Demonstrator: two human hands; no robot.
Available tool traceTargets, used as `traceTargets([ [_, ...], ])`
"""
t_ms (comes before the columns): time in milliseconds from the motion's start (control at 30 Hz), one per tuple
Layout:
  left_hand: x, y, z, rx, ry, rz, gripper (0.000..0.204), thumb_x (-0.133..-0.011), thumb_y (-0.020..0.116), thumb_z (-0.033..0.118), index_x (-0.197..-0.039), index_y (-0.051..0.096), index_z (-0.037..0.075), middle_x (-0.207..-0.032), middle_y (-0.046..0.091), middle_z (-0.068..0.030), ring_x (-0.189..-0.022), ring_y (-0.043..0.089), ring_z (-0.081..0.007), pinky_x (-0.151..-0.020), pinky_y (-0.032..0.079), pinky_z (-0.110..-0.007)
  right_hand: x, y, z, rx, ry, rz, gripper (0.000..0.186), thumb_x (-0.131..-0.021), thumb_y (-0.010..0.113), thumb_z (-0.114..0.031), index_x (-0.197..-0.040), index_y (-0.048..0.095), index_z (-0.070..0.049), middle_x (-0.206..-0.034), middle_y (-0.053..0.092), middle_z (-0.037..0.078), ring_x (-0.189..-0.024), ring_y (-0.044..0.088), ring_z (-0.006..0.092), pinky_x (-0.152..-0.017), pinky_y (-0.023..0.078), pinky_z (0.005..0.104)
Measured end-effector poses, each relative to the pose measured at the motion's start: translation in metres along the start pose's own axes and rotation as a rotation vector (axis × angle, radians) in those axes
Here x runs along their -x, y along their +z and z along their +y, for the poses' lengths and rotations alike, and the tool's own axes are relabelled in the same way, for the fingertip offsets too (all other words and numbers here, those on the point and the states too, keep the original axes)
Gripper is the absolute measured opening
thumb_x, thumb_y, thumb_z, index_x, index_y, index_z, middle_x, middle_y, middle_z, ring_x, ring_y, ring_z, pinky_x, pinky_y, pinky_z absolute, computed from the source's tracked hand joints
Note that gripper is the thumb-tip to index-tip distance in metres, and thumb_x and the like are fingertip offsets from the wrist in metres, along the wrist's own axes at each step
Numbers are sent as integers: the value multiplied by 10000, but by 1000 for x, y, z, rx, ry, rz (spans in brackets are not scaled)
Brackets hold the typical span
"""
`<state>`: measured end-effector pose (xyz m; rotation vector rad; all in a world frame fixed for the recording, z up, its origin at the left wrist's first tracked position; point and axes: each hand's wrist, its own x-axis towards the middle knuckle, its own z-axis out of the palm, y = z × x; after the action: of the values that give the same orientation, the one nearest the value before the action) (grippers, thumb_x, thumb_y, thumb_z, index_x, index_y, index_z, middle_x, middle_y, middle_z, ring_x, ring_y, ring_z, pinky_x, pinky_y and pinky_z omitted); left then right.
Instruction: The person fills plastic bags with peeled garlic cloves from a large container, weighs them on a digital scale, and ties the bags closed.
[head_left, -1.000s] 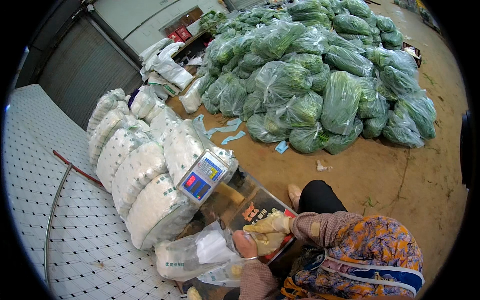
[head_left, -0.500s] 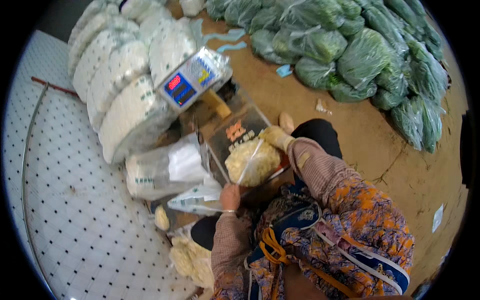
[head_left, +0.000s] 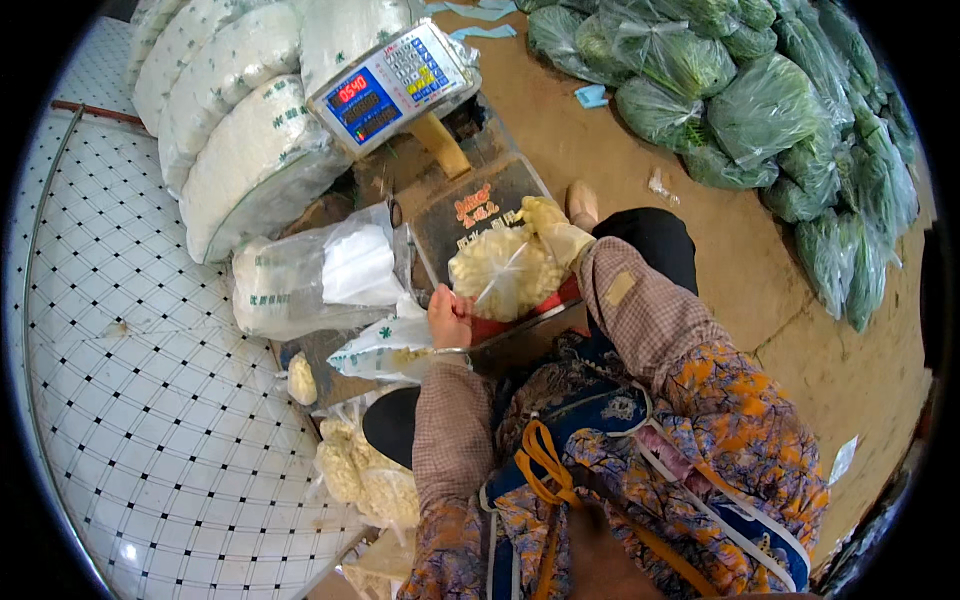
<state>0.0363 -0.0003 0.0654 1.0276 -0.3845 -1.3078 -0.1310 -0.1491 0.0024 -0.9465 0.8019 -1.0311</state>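
A clear plastic bag of pale yellow pieces (head_left: pixel 500 272), drawn together at a creased point on top, rests on the dark platform (head_left: pixel 437 232) of a floor scale. My right hand (head_left: pixel 552 232), in a pale yellow glove, grips the bag's far right side with curled fingers. At the bag's near left edge is my left hand (head_left: pixel 448 320), bare, its fingers curled in; what they pinch, if anything, is too small to make out. Beyond the platform stands the scale's display head (head_left: pixel 390 85), with red digits lit. Something red (head_left: pixel 490 330) shows under the bag's near side.
To the left lie an open pack of white plastic bags (head_left: pixel 290 285) and a smaller printed bag (head_left: pixel 385 345). More bagged pale pieces (head_left: pixel 365 470) lie by my left knee. Big white sacks (head_left: pixel 260 160) stand back left; bagged greens (head_left: pixel 770 110) pile up back right.
A taut plastic strip stretched between my hands earlier; now it has gone slack and the bag's top lies creased. My left hand has come up beside the bag. The display's digits have changed.
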Motion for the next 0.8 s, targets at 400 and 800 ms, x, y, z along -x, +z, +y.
traceTargets([
  [400, -12, 21, 9, -740, -17, -203, 296, -799, 523, 118, -1071, 490, 5, -881, 536, -59, -754, 487, -105, -653, 413, -235, 25, 68, -84, 614, -469, -521, 273, -830, 465, -252, -883, 575, -8, -901, 586, 84, -805, 553, 205, -714, 433, 303],
  [800, -10, 13, -5, 137, -279, -172, 340, -868, 404, 297, -954, 493, -20, -861, 547, -110, -750, 524, -177, -709, 426, -301, 70, 47, -49, 530, 123, -302, 256, -770, 584, -271, -724, 484, -40, -680, 539, 27, -598, 496, 111, -537, 404, 233],
])
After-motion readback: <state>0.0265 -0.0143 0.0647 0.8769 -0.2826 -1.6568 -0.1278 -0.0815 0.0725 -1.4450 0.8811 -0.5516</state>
